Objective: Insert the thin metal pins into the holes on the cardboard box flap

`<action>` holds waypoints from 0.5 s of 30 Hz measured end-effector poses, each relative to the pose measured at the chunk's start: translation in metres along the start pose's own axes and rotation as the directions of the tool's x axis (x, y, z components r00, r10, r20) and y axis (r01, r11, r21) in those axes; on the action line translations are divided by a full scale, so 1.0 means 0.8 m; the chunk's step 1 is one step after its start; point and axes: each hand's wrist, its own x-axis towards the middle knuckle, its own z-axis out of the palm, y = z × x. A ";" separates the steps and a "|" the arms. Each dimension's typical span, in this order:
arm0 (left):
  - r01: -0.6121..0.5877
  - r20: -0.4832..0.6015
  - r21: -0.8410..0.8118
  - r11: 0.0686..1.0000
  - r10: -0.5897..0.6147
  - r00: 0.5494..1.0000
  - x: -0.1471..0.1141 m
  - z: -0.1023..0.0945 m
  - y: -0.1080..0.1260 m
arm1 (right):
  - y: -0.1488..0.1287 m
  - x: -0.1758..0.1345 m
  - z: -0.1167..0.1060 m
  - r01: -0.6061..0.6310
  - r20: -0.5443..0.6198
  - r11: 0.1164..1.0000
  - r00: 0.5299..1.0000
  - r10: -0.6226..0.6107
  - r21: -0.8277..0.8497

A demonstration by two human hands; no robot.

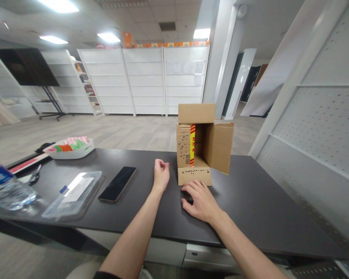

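A cardboard box [208, 143] lies on the dark table with its open side facing me and its flaps spread. Yellow and red tape [192, 145] runs down its left flap, which has many grey spots. Small dark holes or dots line the lower flap [194, 177]. Just in front of that flap, my right hand [199, 199] curves its fingers and thumb around a small dark, ridged object [188, 197], mostly hidden under the palm. My left hand [161, 173] is raised left of the box, its fingers curled together; anything inside them is too small to make out.
Left of my hands lie a black phone [118, 184] and a clear plastic case [74, 195] with a white paper. A water bottle [10, 188] is at the far left, near a white basket [72, 154] of colourful items. A perforated panel [328, 120] stands to the right.
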 end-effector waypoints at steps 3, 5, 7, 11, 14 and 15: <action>0.000 -0.004 -0.008 1.000 0.000 1.000 0.000 0.001 0.000 | -0.001 0.000 -0.001 -0.008 0.010 1.000 1.000 0.009 -0.008; 0.002 -0.007 -0.017 1.000 -0.002 1.000 0.000 0.001 0.000 | -0.002 0.001 -0.001 -0.007 0.013 1.000 1.000 0.007 -0.016; 0.005 -0.007 -0.026 1.000 -0.005 1.000 0.000 0.001 0.001 | -0.002 0.001 -0.001 -0.005 0.015 1.000 1.000 0.005 -0.025; 0.007 -0.002 -0.020 1.000 -0.007 1.000 -0.001 0.001 0.003 | -0.002 0.000 -0.002 -0.003 0.022 0.999 1.000 0.004 -0.041; 0.014 0.000 -0.014 1.000 -0.014 1.000 -0.001 0.000 0.005 | -0.001 0.000 -0.001 -0.004 0.018 0.999 1.000 0.005 -0.049; 0.015 0.001 -0.014 1.000 -0.015 1.000 -0.001 0.000 0.005 | -0.001 0.000 0.000 -0.005 0.016 0.999 1.000 0.005 -0.051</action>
